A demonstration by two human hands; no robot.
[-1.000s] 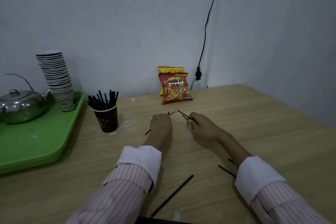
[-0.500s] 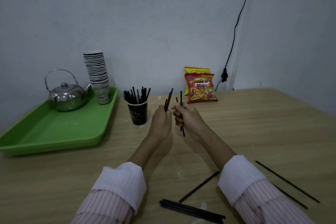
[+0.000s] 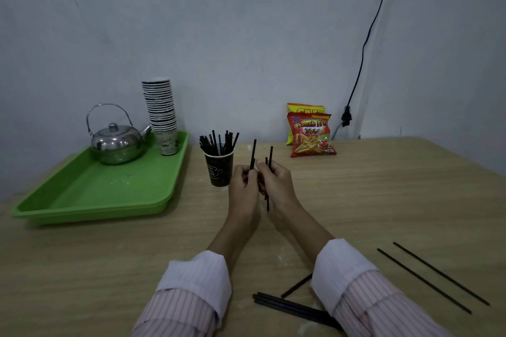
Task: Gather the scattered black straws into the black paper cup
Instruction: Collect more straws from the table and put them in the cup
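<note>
The black paper cup (image 3: 219, 172) stands on the wooden table, holding several black straws upright. Just right of it, my left hand (image 3: 244, 189) grips one black straw (image 3: 253, 152) that points up. My right hand (image 3: 276, 186) touches the left and holds two black straws (image 3: 270, 156) upright, their lower ends showing below the palm. More black straws lie on the table: a bundle (image 3: 290, 308) near my right sleeve, a single one (image 3: 297, 285) partly under that sleeve, and two long ones (image 3: 435, 278) at the right.
A green tray (image 3: 90, 200) at the left carries a steel kettle (image 3: 116, 142) and a tall stack of paper cups (image 3: 161, 115). Two snack bags (image 3: 312, 134) lean on the wall behind. A black cable (image 3: 364, 44) hangs down to a plug.
Both hands lifted straws off the table and turned them upright, then came together beside the cup. The camera view swung left and tilted down, bringing more loose straws into sight.
</note>
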